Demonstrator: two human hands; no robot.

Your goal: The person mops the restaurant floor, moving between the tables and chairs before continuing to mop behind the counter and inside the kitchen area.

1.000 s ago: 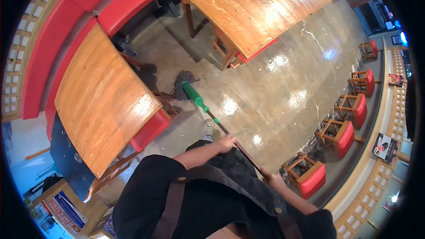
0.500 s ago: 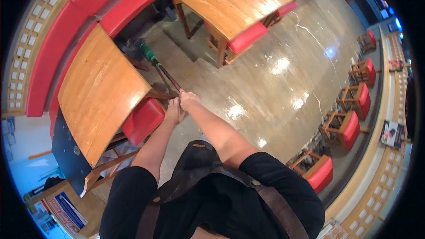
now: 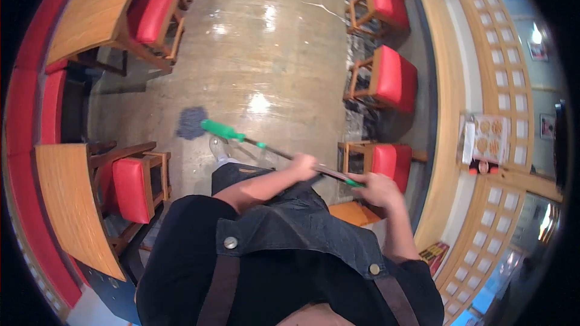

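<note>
Down in front of the body, both arms reach forward and cross the dark apron (image 3: 290, 229). The left forearm is bare and angles up towards the middle, where the left hand (image 3: 302, 166) is curled shut around the mop (image 3: 241, 136) partway along its handle (image 3: 275, 152). The right arm bends at the elbow and comes in from the right side. The right hand (image 3: 377, 188) is closed in a fist round the handle's upper end, just beside a green tip. The two hands are near each other but apart. From them the handle slants away to the left, low and tilted, through a green socket to the grey-blue mop head (image 3: 191, 124), which lies flat on the glossy floor (image 3: 272, 54) near its middle. A pale shoe (image 3: 219, 148) stands just beside the head. Red-cushioned stools (image 3: 393, 75) line the counter (image 3: 447, 115) along the floor's right edge. A red-seated chair (image 3: 130, 187) is tucked against a wooden table (image 3: 66, 205) at the left edge.
</note>
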